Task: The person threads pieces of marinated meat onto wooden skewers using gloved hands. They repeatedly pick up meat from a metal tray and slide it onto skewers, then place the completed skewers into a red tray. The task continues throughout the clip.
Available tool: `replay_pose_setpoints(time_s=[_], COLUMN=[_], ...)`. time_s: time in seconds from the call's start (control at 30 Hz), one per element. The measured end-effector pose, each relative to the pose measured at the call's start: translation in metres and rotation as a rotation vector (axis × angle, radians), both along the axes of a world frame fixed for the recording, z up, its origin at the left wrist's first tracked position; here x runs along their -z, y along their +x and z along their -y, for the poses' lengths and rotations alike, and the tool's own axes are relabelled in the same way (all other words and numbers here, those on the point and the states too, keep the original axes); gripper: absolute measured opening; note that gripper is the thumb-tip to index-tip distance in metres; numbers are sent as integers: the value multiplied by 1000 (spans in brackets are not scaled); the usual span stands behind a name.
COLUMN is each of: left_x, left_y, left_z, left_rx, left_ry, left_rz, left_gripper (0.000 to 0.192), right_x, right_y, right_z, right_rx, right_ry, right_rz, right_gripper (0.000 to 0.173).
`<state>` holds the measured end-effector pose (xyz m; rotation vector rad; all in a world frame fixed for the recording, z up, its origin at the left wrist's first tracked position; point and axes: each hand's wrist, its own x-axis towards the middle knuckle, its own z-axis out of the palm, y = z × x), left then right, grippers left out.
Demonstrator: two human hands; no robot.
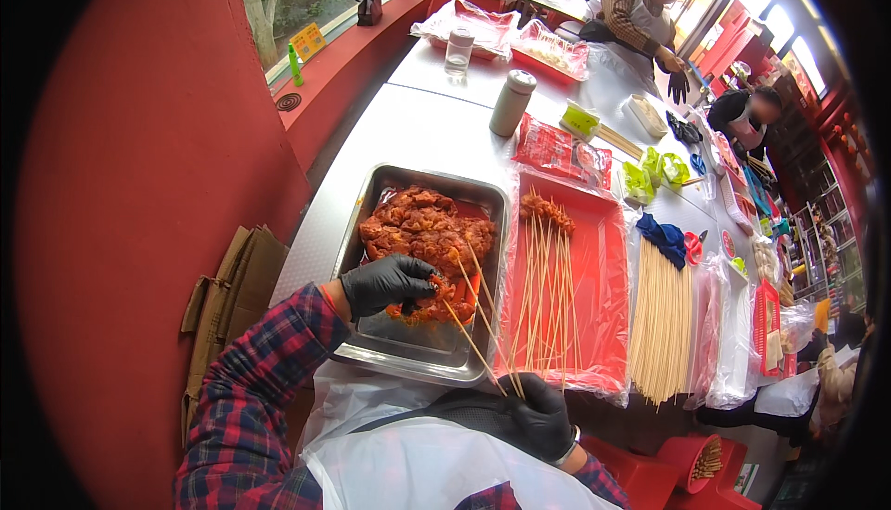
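Note:
My left hand, in a black glove, pinches a piece of red marinated meat over a steel tray. A large heap of the same meat fills the tray's far part, with reddish liquid around it. Below, at the table's front edge, my right hand, also black-gloved, grips a few bamboo skewers by their lower ends. One skewer reaches the pinched piece; whether it pierces the meat is hard to see. Beside the tray, a plastic-lined red tray holds several skewers with meat on their far ends.
Right of the red tray lies a thick bundle of bare skewers under a blue cloth, near red-handled scissors. A thermos and a red packet stand beyond. Folded cardboard leans at left. Other people work farther off.

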<state>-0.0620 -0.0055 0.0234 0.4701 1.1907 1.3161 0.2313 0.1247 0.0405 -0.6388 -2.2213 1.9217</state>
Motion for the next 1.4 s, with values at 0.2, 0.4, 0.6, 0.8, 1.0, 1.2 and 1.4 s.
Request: replay_pose_setpoints(time_s=[0.2,0.4,0.6,0.8,1.0,1.2,1.4], left_x=[-8,-16,-3,0,-14,-12,-15], left_y=[2,10,23,31,20,17,22], left_z=[0,-1,-3,-5,-2,1,-7], left_rx=[-1,-212,-367,-425,-332,-339,-330], left_ry=[-29,30,108,177,41,16,-36], left_rz=[-30,78,-77,-95,-136,-40,-106], left_gripper=[16,16,16,16,13,12,10], right_x=[-11,-11,-12,-15,-10,-4,-9], right_y=[-13,-15,-16,-19,-13,-18,-14], right_z=[12,12,11,14,8,18,17], right_rx=[53,60,74,74,40,46,137], right_ry=[-71,-35,-69,-31,5,-29,-670], right_rz=[-31,-68,-43,-75,-30,-69,-96], right_gripper=[20,20,20,21,21,21,25])
